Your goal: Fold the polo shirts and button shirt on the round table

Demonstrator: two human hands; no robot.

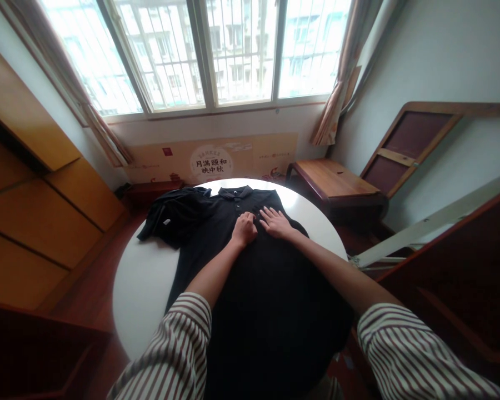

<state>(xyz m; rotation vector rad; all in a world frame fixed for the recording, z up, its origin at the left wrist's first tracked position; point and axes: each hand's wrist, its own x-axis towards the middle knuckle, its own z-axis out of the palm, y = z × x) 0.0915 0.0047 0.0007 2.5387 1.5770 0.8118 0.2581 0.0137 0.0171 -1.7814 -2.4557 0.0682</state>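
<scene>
Big round white table [144, 297] with a black shirt [270, 305] spread out on it, buttons [239, 206] facing up. Right hand [276, 224] is just lying flat on the front, fingers slightly apart, not gripping anything; left hand [245, 229] is curled up right beside it, but can't tell if it's pinching any cloth.

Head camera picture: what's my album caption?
Left fingers curled, right fingers spread on a black shirt, white table beneath.

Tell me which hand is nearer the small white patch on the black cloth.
Left. The left hand is right of the white patch; the right hand lies farther right.
</scene>
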